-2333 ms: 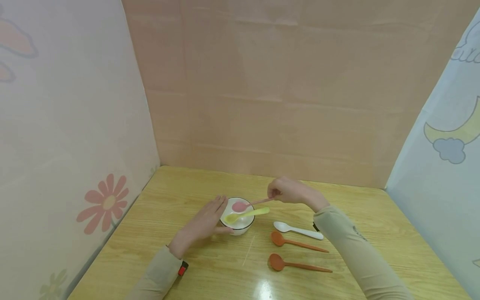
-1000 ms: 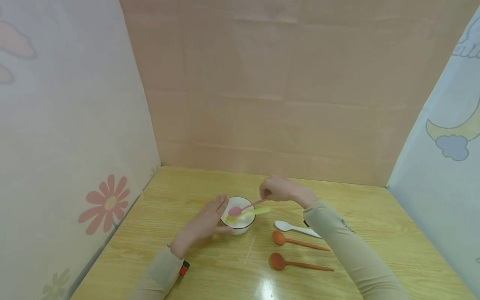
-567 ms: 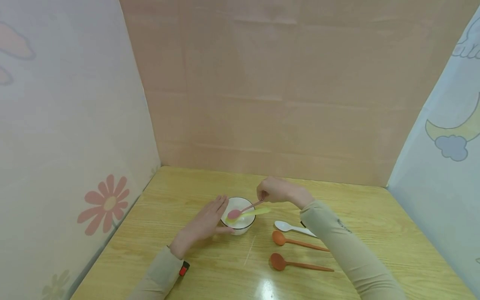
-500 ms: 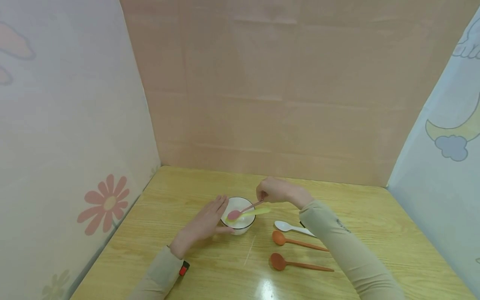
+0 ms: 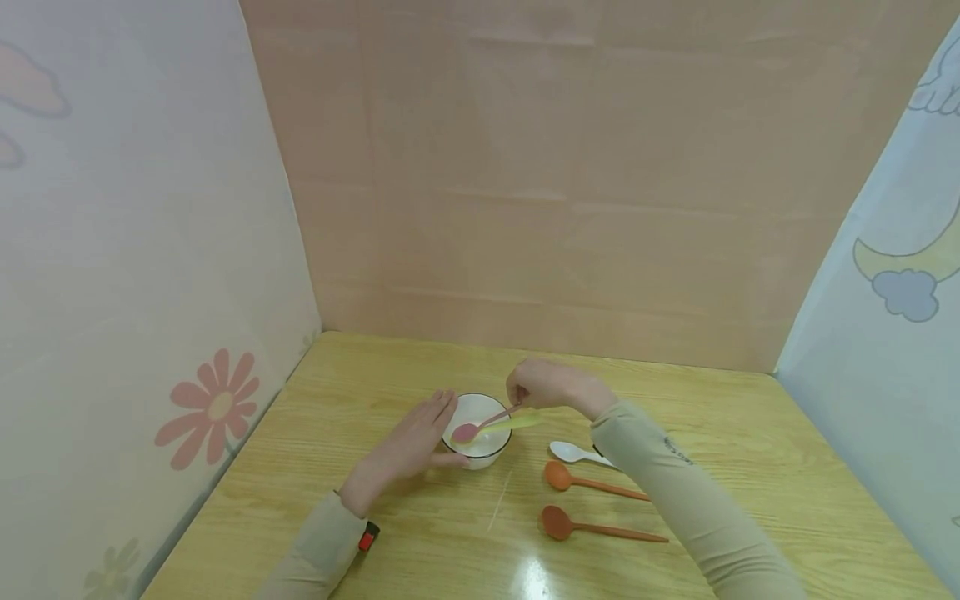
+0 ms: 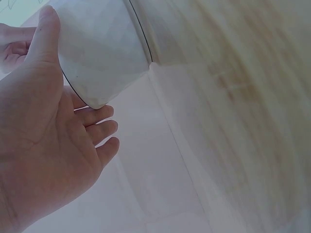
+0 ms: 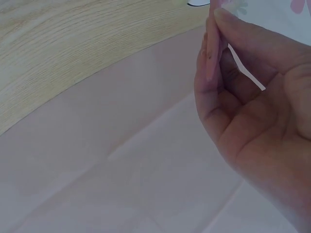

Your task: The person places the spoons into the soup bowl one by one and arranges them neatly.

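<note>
White bowl (image 5: 480, 437) sat on the wooden worktop (image 5: 420, 550), taken here as the reference. Left hand (image 5: 408, 446) rested against the bowl's left side, fingers (image 6: 99, 131) straight and together, thumb running along the near wall; nothing gripped, just flat contact. The left wrist view confirmed it: palm open, thumb laid on the bowl's outer wall. Right hand (image 5: 543, 385) hovered just right of the bowl and above its rim, fingers curled, pinching the handle end of the pink spoon (image 5: 480, 423). The right wrist view showed the pink handle (image 7: 212, 48) clamped between thumb and fingertips. The spoon sloped down to the left, its head inside the bowl near the left wall. A yellow-green spoon (image 5: 504, 423) lay across the bowl, its handle sticking out over the right rim and passing under the pink handle; whether the two touched couldn't be told. To the right of the bowl on the worktop lay a white spoon (image 5: 573, 452), nearest, partly hidden by the right sleeve (image 5: 675, 492); next an orange spoon (image 5: 588, 479) just in front of it; then a second orange spoon (image 5: 592, 525) closer to the person. All three had heads pointing toward the bowl side, handles to the right, apart from each other.
</note>
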{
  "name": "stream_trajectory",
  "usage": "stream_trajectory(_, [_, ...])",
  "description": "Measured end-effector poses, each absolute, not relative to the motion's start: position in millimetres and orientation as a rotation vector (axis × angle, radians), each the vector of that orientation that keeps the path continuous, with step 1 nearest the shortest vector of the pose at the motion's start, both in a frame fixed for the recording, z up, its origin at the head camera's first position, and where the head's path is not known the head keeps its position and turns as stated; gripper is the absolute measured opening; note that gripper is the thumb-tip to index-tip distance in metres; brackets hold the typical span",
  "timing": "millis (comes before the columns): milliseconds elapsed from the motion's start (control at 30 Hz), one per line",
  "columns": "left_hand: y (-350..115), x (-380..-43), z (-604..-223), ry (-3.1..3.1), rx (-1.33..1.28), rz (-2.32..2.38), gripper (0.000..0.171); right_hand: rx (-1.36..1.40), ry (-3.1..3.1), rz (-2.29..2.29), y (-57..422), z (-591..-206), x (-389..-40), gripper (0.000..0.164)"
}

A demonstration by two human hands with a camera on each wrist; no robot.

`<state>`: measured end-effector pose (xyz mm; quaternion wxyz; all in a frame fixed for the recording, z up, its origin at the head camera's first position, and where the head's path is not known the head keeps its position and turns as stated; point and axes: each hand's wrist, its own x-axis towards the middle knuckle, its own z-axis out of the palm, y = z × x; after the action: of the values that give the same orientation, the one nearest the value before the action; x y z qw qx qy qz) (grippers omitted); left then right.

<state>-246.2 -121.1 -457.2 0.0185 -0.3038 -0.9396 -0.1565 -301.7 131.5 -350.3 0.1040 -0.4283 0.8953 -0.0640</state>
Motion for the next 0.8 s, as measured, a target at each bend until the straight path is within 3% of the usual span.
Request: stream_trajectory(800, [-121.1, -248.7, -460.8, -2.900, -0.941, -0.436, 0.099, -1.277, 2.635, -0.223, 128.0, -359.9, -304.6, 0.006])
